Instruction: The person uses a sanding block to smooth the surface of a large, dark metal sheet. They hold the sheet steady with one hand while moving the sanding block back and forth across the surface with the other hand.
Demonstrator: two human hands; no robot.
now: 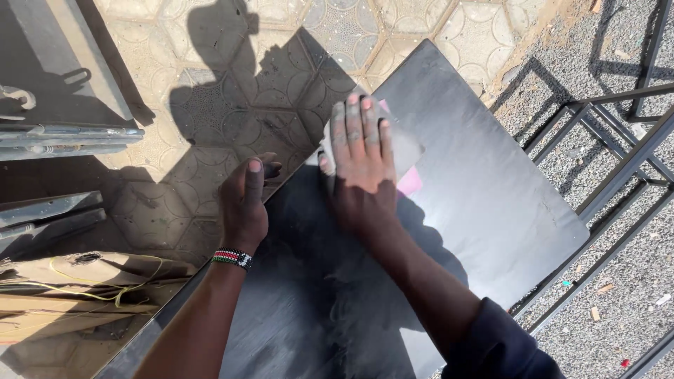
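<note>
A large black metal sheet [484, 189] lies flat and slanted across the view, dusty grey in patches. My right hand [361, 165] presses flat, fingers together, on a pale sheet of sandpaper [407, 151] with a pink underside, lying on the metal. My left hand [244, 203], with a beaded wristband, grips the sheet's left edge, thumb on top and fingers curled under.
A black metal frame [618, 175] stands on gravel at the right, beside the sheet. Patterned paving tiles [210, 91] lie beyond the sheet. Grey metal panels and bars [56, 133] are at the left, with cardboard and yellow string [84, 281] below them.
</note>
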